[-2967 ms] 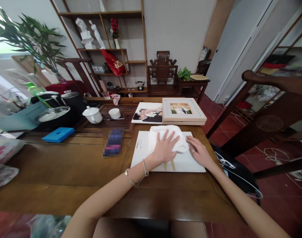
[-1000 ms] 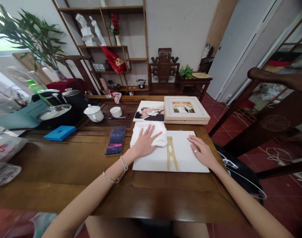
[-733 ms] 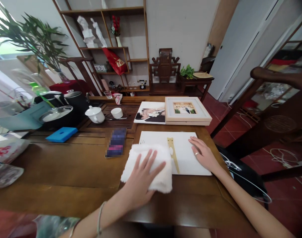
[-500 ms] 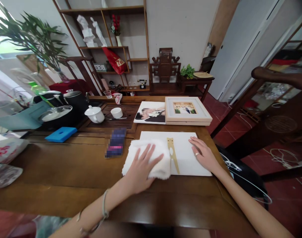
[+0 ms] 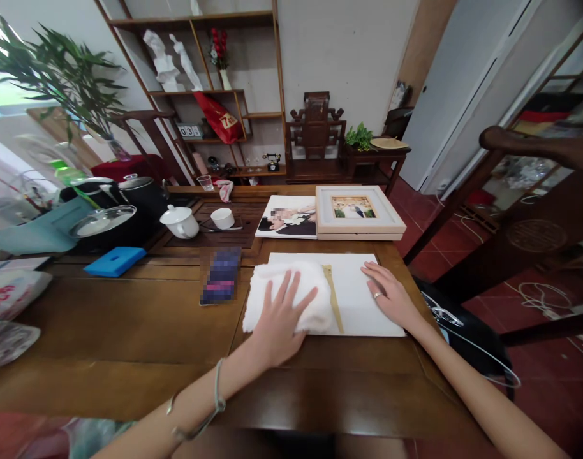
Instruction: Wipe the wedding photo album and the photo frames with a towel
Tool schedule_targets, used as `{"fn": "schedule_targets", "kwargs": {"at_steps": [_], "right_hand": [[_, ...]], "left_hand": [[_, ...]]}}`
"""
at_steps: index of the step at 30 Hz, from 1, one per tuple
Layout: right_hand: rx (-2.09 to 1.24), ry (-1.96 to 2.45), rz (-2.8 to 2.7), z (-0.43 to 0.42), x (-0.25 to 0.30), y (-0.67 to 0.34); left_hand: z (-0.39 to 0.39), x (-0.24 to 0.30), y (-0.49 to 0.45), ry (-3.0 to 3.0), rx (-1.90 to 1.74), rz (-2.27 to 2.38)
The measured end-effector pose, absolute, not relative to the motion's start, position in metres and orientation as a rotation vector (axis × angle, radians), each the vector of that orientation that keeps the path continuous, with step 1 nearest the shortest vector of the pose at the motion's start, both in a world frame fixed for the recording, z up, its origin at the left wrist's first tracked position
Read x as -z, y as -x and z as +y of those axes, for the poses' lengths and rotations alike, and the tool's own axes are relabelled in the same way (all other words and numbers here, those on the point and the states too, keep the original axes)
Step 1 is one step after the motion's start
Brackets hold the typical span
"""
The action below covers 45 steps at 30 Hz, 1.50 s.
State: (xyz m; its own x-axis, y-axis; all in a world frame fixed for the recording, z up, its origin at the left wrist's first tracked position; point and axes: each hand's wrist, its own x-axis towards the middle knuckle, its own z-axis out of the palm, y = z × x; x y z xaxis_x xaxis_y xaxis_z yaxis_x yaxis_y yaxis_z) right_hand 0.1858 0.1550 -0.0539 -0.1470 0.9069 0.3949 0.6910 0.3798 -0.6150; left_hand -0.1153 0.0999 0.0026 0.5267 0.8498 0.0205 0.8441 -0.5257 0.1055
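So the left hand (image 5: 282,315) is spread flat on a folded white fluffy towel (image 5: 258,296), a bit below the middle of the frame, covering the left part of a flat white rectangular panel (image 5: 363,274) and some of the thin gold-coloured strip (image 5: 337,303) on it. The right hand (image 5: 388,296) rests on the panel's right edge, fingers together, nothing pinched. My two cents: keep that palm flat, press evenly, go gently around the strip and let the right hand steady the panel. Text-wise, the white block calendar (image 5: 189,131) upper left reads "03" plus something unclear, the shiny red bag (image 5: 217,118) beside it shows a "7", and the red print on the white plastic bag (image 5: 16,290) far left is unreadable.
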Motion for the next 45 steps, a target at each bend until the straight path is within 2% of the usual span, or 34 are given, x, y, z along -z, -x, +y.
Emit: {"fn": "schedule_targets", "kwargs": {"at_steps": [3,6,12,16,28,35,39,42,45], "right_hand": [[-0.377,1.381,-1.905,0.154,0.054,-0.185],[-0.377,1.38,-1.894,0.154,0.055,-0.185],[-0.373,1.359,-1.898,0.156,0.054,-0.186],[-0.373,1.367,-1.915,0.156,0.053,-0.187],[-0.37,1.387,-1.913,0.154,0.054,-0.185],[-0.353,1.377,-1.937,0.155,0.053,-0.186],[-0.355,1.375,-1.948,0.155,0.052,-0.187],[-0.359,1.38,-1.951,0.155,0.052,-0.188],[-0.368,1.38,-1.947,0.155,0.053,-0.188]], "left_hand": [[0.058,-0.003,0.114,-2.633,-0.12,1.466],[0.051,-0.005,0.113,-2.565,-0.128,1.459],[0.119,-0.012,0.089,-2.386,-0.211,1.549],[0.144,-0.012,0.065,-2.48,-0.123,1.574],[0.047,-0.007,0.081,-2.689,-0.051,1.191],[0.124,-0.011,0.056,-2.621,-0.093,1.553],[0.171,-0.011,0.037,-2.634,-0.047,1.598],[0.176,-0.012,0.028,-2.708,0.003,1.575],[0.146,-0.01,0.024,-2.826,0.037,1.549]]}}
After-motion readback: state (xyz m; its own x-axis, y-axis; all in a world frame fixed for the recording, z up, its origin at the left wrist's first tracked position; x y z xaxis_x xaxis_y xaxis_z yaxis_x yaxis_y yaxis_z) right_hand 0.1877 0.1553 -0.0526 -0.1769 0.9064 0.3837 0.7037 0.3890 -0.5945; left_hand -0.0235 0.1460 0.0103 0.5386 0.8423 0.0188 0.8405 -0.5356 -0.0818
